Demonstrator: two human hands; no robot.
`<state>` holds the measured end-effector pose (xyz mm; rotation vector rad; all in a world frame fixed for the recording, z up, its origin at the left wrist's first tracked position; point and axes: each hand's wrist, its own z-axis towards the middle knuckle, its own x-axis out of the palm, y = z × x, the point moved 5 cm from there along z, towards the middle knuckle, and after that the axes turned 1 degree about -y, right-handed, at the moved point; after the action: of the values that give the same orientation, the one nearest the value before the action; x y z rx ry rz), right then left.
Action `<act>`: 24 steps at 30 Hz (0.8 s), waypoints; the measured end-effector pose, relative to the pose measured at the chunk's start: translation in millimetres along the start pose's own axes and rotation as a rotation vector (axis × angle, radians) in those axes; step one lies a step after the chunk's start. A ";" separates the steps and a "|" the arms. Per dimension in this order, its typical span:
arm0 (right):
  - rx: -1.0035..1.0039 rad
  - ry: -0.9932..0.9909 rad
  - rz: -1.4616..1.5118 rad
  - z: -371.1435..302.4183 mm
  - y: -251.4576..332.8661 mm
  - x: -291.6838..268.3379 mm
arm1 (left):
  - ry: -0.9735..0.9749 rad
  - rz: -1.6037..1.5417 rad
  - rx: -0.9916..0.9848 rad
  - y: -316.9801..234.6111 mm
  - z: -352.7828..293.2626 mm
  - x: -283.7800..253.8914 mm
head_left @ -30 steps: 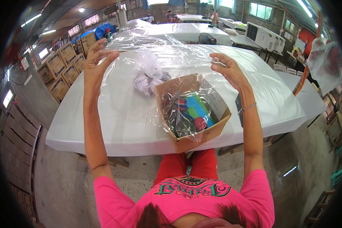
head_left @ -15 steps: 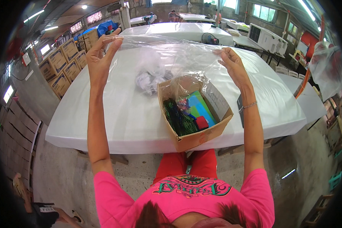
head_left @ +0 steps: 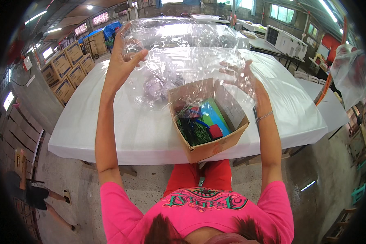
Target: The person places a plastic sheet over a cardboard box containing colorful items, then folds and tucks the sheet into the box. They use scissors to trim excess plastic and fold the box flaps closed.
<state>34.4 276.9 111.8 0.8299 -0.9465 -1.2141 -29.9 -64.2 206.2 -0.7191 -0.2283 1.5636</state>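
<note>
A clear plastic bag (head_left: 183, 53), opened out into a wide, glossy film, stretches between my raised hands above the table. At its left side my left hand (head_left: 124, 61) has its thumb apart from its fingers, with film against the fingertips. My right hand (head_left: 244, 79) shows through the film at the other side, fingers spread. Under the film stands an open cardboard box (head_left: 209, 152) at the table's near edge. Inside it lie a dark green mesh item (head_left: 197, 132), a blue and green flat item (head_left: 213, 114) and a red block-like piece (head_left: 215, 131).
A crumpled clear plastic bundle (head_left: 156, 87) lies left of the box on the white-covered table (head_left: 81, 134). A dark flat object (head_left: 256, 122) is partly hidden by my right forearm. Stacked cartons (head_left: 69, 67) stand at left. A person (head_left: 34, 191) walks at lower left, carrying a box.
The bunched film has spread into a broad sheet. My left hand moved slightly right and its fingers parted; my right hand's pinch loosened, and it now shows through the film.
</note>
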 end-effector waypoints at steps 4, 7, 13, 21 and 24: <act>-0.032 0.011 0.177 -1.3 -13.8 -18.1 | 0.050 -0.030 -0.026 6.8 0.7 8.3; -0.024 -0.042 0.285 4.6 -3.6 -21.2 | 0.033 0.002 -0.021 7.3 -1.4 8.9; -0.022 0.003 0.042 -4.9 10.6 -12.8 | 0.036 0.049 0.011 -12.1 -7.0 11.1; 0.077 -0.044 -0.134 -8.8 -12.9 -16.5 | 0.089 -0.105 -0.037 -6.4 -6.3 4.1; 0.117 -0.041 0.004 -5.2 -19.3 -27.6 | 0.096 -0.250 -0.034 3.5 -2.0 -8.4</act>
<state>29.5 301.0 88.2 0.8979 -1.0605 -1.1845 -31.9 -73.3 205.3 -0.7601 -0.2642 1.2873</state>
